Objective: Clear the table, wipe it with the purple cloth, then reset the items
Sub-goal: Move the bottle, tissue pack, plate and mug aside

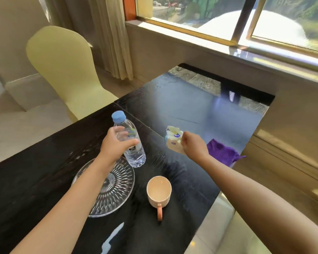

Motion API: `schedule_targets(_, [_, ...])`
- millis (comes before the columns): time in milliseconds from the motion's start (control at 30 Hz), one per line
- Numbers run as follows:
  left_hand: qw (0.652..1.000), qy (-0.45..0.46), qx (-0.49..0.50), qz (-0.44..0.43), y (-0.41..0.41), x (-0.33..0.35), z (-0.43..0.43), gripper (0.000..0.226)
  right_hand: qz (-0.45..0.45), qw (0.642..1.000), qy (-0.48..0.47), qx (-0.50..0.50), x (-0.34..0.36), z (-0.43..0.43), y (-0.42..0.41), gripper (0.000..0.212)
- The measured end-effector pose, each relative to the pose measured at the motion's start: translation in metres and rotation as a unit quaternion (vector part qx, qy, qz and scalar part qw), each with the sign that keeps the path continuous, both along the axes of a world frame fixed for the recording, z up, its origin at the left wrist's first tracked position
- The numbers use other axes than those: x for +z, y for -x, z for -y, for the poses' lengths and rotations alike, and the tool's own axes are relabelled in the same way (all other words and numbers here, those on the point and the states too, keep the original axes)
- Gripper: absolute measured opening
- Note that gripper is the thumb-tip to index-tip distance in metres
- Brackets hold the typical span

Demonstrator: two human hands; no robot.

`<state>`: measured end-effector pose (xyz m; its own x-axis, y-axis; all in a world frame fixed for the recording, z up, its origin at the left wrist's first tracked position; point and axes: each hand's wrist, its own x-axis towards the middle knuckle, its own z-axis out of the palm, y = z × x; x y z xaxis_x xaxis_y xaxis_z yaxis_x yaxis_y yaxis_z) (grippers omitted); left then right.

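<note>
- Left hand (pixel 116 145): fingers (pixel 130 142) wrapped round water bottle (pixel 130 142), upright on black counter (pixel 35 171), far edge of glass plate (pixel 116 189).
- Right hand (pixel 193 145): fingers clenched on tissue pack (pixel 173 140), lifted.
- Purple cloth (pixel 222 152) at counter's right edge; cup (pixel 159 191) near.

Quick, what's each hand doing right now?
Left hand: closed around the water bottle.
Right hand: closed on the tissue pack.

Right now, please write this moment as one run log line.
left hand: grips water bottle | right hand: holds tissue pack | purple cloth: table edge | cup, glass plate: on table
</note>
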<state>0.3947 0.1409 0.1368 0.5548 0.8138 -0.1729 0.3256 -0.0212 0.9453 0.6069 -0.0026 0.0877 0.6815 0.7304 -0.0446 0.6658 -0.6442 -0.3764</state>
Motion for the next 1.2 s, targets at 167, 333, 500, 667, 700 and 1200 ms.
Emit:
schedule_targets(167, [1.0,0.006,-0.016,-0.009,-0.019,-0.031,-0.038,0.065,0.039,0.999,0.031,-0.008,-0.046,-0.048,-0.018,0.013])
schedule_targets(333, [1.0,0.013,-0.01,0.0,-0.03,-0.058,-0.064,0.062,0.061,0.997,0.05,-0.019,-0.081,-0.1,-0.032,0.024])
schedule_targets(500, [1.0,0.002,-0.027,-0.011,-0.031,-0.073,-0.074,0.06,0.066,0.995,0.056,-0.04,-0.112,-0.14,-0.033,0.032])
schedule_targets(667, [0.998,-0.023,-0.055,-0.029,-0.03,-0.079,-0.075,0.058,0.017,0.996,0.085,0.032,-0.129,-0.15,-0.025,0.027])
schedule_targets(700, [0.998,-0.025,-0.055,-0.028,-0.031,-0.079,-0.075,0.057,-0.02,0.997,0.071,0.03,-0.126,-0.148,-0.026,0.03])
schedule_targets(1200, [0.996,-0.016,-0.081,0.023,-0.095,-0.086,-0.037,0.068,-0.314,0.918,-0.217,0.108,-0.072,-0.079,0.002,0.059])
